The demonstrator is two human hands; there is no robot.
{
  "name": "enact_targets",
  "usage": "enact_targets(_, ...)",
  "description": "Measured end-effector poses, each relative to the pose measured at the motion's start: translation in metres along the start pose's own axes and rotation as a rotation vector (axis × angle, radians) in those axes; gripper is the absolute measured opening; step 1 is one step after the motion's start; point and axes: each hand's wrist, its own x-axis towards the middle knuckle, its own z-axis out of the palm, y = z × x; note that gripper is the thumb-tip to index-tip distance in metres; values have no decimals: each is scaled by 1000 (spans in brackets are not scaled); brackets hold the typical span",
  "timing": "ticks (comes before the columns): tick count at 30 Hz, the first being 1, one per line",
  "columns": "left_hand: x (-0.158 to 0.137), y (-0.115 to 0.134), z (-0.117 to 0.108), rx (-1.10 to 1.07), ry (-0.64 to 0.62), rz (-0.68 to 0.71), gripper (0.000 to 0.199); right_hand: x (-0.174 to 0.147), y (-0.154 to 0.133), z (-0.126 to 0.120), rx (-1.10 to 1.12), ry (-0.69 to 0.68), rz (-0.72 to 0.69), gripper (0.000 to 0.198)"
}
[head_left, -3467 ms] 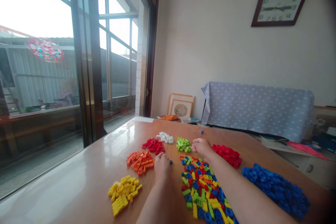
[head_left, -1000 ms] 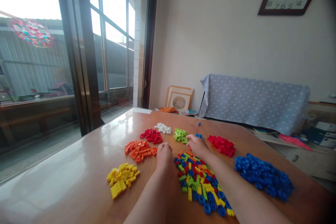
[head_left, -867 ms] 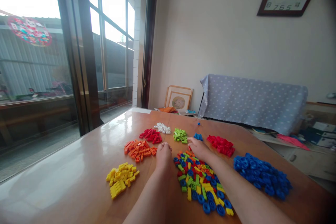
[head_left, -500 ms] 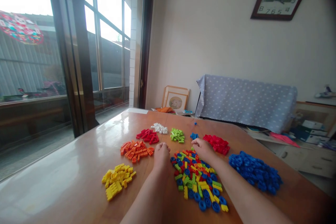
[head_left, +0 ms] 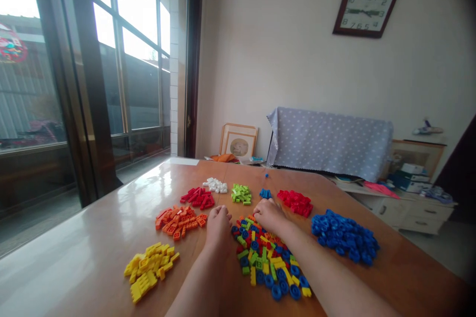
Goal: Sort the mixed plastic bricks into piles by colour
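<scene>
My right hand (head_left: 270, 215) reaches over the far edge of a mixed pile of toy building bricks (head_left: 266, 257), fingers bent down and closed at the bricks; what they pinch is hidden. To the left of that pile, my left hand (head_left: 218, 223) rests with curled fingers, and I cannot make out what is in them. It is nearest to a heap of orange bricks (head_left: 180, 221). Just beyond my right hand lie a few small blue bricks (head_left: 265, 193). Red bricks (head_left: 295, 202) sit to its right, lime green bricks (head_left: 241, 193) to its left.
Yellow bricks (head_left: 150, 267) lie at the near left, dark red bricks (head_left: 197, 198) and white bricks (head_left: 215, 185) farther back. A large heap of round blue pieces (head_left: 345, 236) is on the right of the wooden table (head_left: 92, 257). One blue piece (head_left: 267, 176) lies near the far edge.
My right hand has moved left and closer, from beside the small blue bricks to the mixed pile's far edge. My left hand stays near the orange bricks. The view has turned slightly right.
</scene>
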Motion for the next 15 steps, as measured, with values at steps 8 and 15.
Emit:
enact_targets(8,1,-3,-3,10,-25,12,25,5,-1,0,-12,-33,-58,19)
enact_targets(15,-3,1,-6,-6,3,10,27,0,-7,0,21,-25,-115,19)
